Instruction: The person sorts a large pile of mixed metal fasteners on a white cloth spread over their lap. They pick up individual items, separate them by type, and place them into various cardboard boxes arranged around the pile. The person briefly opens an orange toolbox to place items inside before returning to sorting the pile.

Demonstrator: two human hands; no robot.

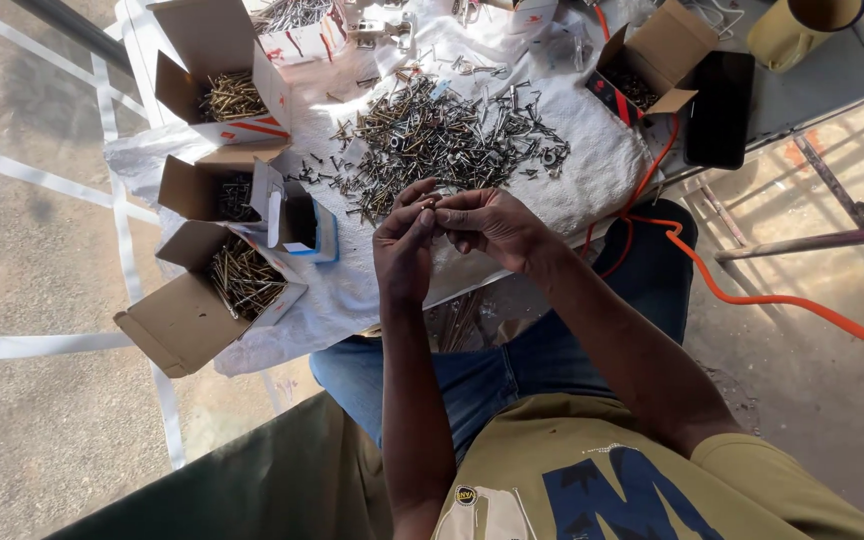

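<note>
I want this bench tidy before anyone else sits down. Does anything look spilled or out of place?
Yes. A big loose heap of screws lies spread over the white cloth, outside the open cardboard boxes. An orange cable trails off the table edge beside the person's knee.

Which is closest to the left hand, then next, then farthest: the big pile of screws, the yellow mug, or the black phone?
From the left hand, in the head view:
1. Pile of screws, on the white cloth just beyond the fingers.
2. Black phone, far off to the right on the table.
3. Yellow mug, at the top right corner, past the phone.
</note>
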